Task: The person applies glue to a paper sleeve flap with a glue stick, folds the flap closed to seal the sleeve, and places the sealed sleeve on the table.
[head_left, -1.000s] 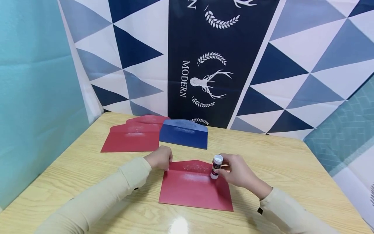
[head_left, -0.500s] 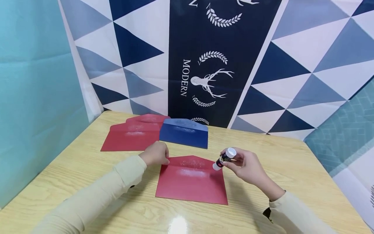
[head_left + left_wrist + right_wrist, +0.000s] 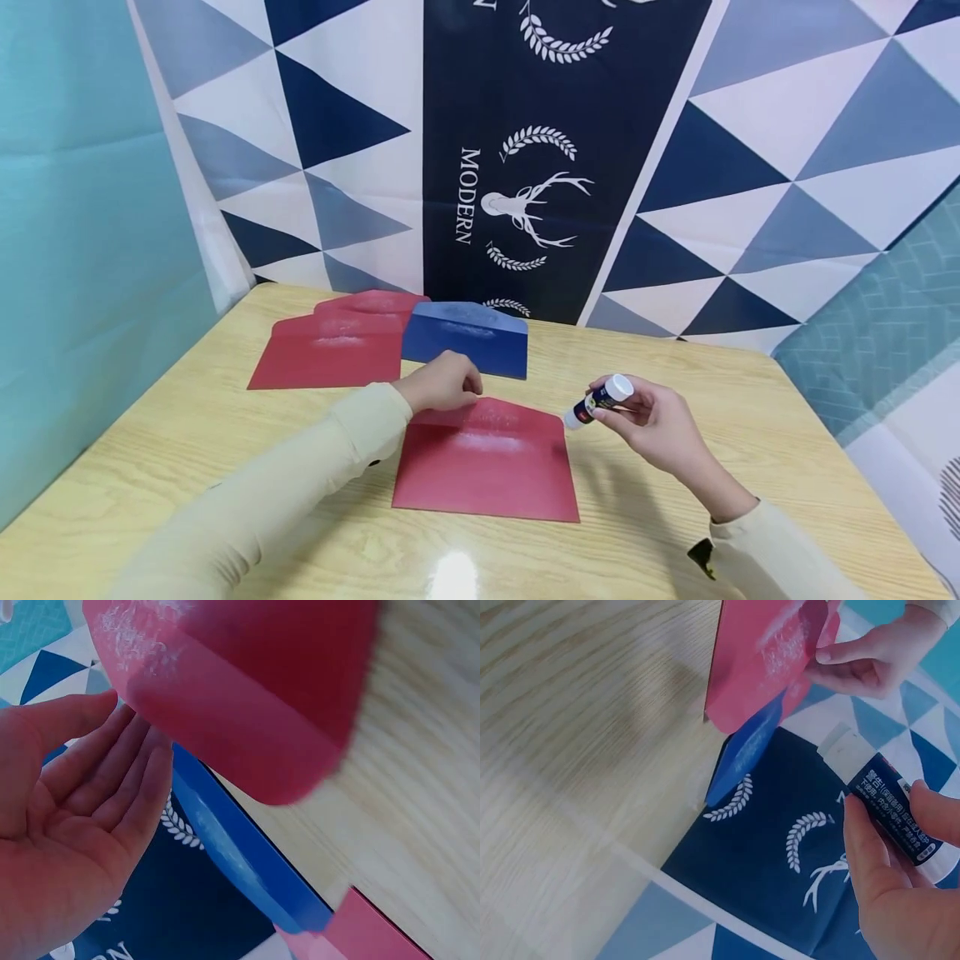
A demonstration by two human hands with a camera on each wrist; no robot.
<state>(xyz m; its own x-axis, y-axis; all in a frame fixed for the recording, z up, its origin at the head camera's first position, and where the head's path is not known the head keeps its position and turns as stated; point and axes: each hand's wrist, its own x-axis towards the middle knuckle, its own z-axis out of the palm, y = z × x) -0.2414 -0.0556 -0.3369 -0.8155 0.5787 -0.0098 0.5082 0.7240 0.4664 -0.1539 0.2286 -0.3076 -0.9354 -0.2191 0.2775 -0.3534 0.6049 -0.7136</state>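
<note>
Now I've brought the left hand (image 3: pixel 442 382), loosely curved, to the nearest red flap (image 3: pixel 501 413); the right hand (image 3: pixel 666 423), pinching the glue stick (image 3: pixel 591 406), has drawn aside: gluing seems paused.

The head camera looked forward and down from above, taking in the table (image 3: pixel 750 417) and the patterned cloth (image 3: pixel 337 108) behind it. The 2 wrist cameras sat much nearer, their views tilted: the left faced the left hand (image 3: pixel 82 817) at the front red envelope (image 3: pixel 247 727), the right the glue stick (image 3: pixel 889 802). All 3 views shared that envelope, the blue envelope (image 3: pixel 502 346) and the cloth.
</note>
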